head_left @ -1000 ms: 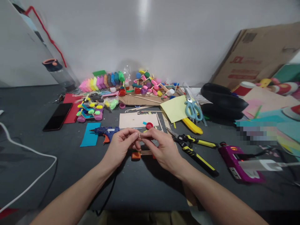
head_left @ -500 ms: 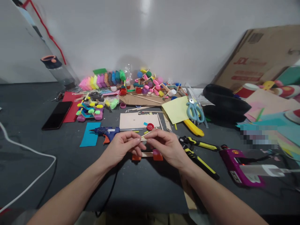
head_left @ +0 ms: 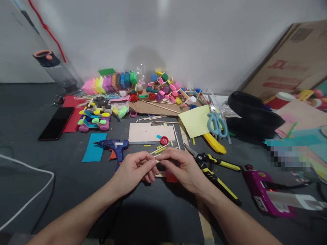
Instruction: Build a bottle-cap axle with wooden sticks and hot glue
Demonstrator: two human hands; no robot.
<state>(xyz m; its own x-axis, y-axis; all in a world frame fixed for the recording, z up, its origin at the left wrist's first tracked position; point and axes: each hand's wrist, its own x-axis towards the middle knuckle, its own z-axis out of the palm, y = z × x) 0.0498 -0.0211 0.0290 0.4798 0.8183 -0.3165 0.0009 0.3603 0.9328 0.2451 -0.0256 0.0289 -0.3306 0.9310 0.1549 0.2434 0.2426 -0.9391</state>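
My left hand (head_left: 138,169) and my right hand (head_left: 181,167) meet in front of me above the dark table, each closed in a pinch. Between their fingertips is a small pale piece of wooden stick (head_left: 157,161), mostly covered by the fingers. Under the hands lies a part with red-orange blocks (head_left: 171,176) at its ends and pale sticks (head_left: 160,174) between; my fingers hide much of it. Just beyond are loose wooden sticks (head_left: 158,149), short yellow-green pieces (head_left: 160,150) and a red bottle cap (head_left: 164,140). A blue glue gun (head_left: 116,145) lies left of my left hand.
Yellow-and-black pliers (head_left: 213,166), blue-handled scissors (head_left: 216,123) and a yellow cutter (head_left: 215,143) lie to the right, near a purple power adapter (head_left: 268,194). On the left are a phone (head_left: 56,123) and small wheeled models (head_left: 94,119). Colourful clay packs (head_left: 109,82) line the back.
Both hands have come slightly lower in view, still pinching the small stick piece. The whole view has shifted a little. The part below is more covered now.
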